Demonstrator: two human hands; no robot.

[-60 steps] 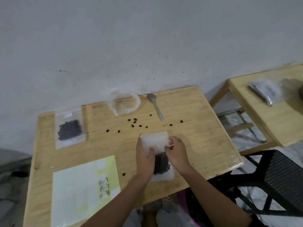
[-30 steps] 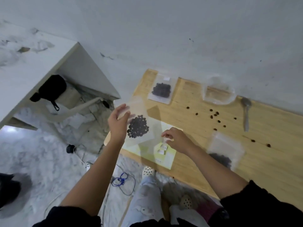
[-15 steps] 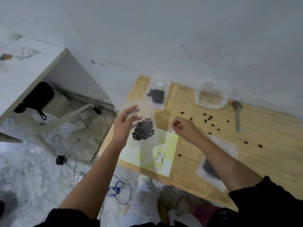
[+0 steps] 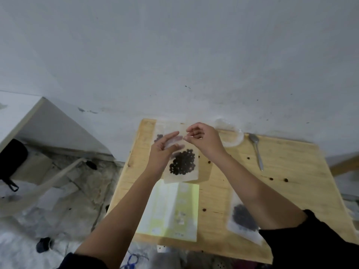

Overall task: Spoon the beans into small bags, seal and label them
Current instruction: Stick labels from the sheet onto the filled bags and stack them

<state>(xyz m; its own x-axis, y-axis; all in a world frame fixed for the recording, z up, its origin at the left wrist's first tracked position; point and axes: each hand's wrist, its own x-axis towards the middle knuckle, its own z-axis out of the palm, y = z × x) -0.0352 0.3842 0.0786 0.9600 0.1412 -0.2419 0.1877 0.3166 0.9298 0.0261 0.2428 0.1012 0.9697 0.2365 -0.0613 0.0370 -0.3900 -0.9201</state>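
Note:
My left hand (image 4: 162,152) holds a clear small bag of dark beans (image 4: 182,165) upright above the wooden table (image 4: 291,171), thumb in front and fingers behind its upper part. My right hand (image 4: 204,140) is at the bag's top edge, thumb and forefinger pinched on a small label that hardly shows. A yellow-green label sheet (image 4: 171,208) lies below the bag. A second bean bag (image 4: 242,216) lies under my right forearm. A third bean bag (image 4: 159,136) lies at the far left corner, partly hidden. The spoon (image 4: 256,150) lies at the back right.
A crumpled clear plastic bag (image 4: 231,136) sits by the wall. Loose beans (image 4: 271,179) are scattered on the wood. The table's left edge drops to a littered floor (image 4: 58,200) with a white shelf (image 4: 17,113).
My left hand has lifted the bean bag farther over the table. My right hand has come up from the label sheet to the bag's top edge.

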